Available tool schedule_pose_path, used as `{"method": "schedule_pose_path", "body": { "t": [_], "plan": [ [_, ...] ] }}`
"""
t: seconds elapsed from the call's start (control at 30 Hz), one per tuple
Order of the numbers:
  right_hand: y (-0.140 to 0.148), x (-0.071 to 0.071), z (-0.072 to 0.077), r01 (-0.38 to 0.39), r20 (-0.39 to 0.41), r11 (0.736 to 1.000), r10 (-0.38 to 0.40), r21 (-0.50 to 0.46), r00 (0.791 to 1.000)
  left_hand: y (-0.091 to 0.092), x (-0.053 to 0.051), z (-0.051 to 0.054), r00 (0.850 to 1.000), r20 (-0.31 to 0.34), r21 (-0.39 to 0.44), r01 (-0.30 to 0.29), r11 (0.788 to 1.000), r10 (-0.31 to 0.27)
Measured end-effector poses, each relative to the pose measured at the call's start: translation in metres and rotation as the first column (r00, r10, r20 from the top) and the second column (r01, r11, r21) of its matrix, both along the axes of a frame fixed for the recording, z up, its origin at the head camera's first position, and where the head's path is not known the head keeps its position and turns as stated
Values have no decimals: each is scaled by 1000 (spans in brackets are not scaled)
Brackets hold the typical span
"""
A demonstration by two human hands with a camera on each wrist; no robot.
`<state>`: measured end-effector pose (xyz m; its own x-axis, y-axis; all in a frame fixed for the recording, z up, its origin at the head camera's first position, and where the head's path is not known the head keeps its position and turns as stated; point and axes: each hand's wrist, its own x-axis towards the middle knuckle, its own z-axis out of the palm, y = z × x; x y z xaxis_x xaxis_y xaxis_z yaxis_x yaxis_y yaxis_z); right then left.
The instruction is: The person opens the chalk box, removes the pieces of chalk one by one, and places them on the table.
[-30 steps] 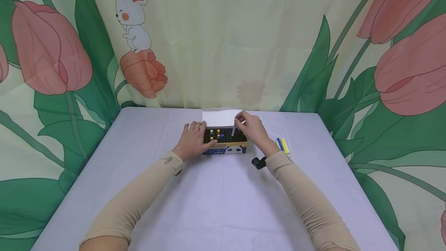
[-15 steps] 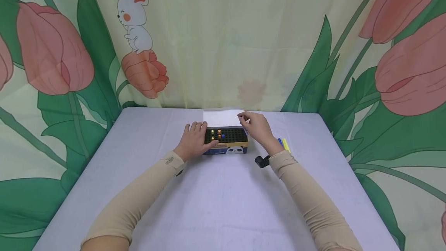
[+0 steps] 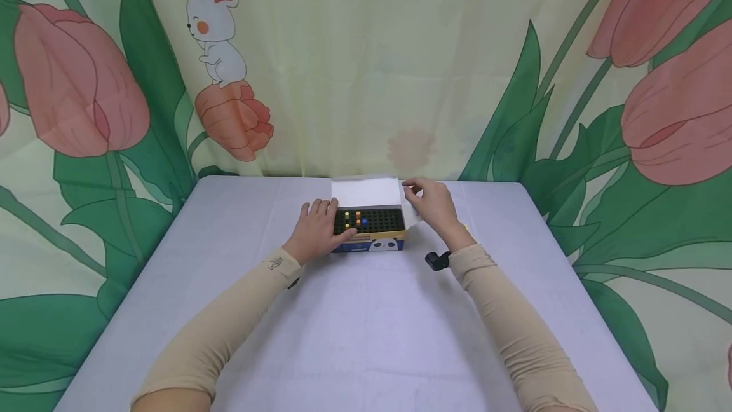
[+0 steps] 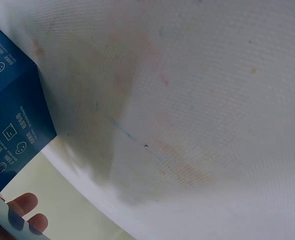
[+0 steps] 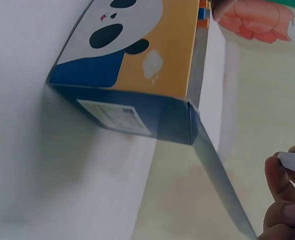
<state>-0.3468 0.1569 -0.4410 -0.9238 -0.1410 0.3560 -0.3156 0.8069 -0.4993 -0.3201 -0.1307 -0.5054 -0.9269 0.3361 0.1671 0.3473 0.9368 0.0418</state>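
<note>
A marker box (image 3: 372, 243) with a panda on its front stands near the far edge of the table, its lid raised at the back. Its black grid insert (image 3: 383, 218) bears several coloured marker ends at the left, yellow, orange and blue. My left hand (image 3: 317, 231) holds the box's left end, thumb along the front; two fingertips (image 4: 25, 204) show past a flap in the left wrist view. Right of the box, my right hand (image 3: 436, 205) pinches a pale lavender marker (image 5: 293, 162), clear of the box beyond the open side flap (image 5: 220, 175).
A yellow marker (image 3: 466, 228) lies on the table (image 3: 366, 329), mostly hidden behind my right wrist. A black wrist camera (image 3: 438, 261) sticks out from the right wrist. A printed curtain (image 3: 354, 68) hangs just behind the table.
My right hand has moved right from above the grid to beyond the box's right end, with the lavender marker. The box's white right flap now shows. My left hand stays in place.
</note>
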Motion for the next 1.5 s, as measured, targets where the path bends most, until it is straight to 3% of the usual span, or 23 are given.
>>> {"method": "schedule_pose_path", "body": {
  "t": [0.4,0.83,0.97,1.23,1.5],
  "plan": [
    [29,-9,-7,57,-12,996,-58,-75,998,0,-1,0,1000,13,-3,-3,1000,4],
    [51,-10,-21,123,35,980,-119,-158,992,0,-1,-1,999,37,13,-12,1000,11],
    [57,-10,-27,129,52,980,-122,-149,991,0,-2,-3,1000,25,15,-10,1000,9],
    [68,-5,-39,166,167,984,-155,-56,974,0,0,-2,1000,28,15,-7,1000,7],
    [77,-4,-50,178,207,984,-173,-2,963,0,-1,-3,1000,18,27,-8,1000,8]
  ]
}}
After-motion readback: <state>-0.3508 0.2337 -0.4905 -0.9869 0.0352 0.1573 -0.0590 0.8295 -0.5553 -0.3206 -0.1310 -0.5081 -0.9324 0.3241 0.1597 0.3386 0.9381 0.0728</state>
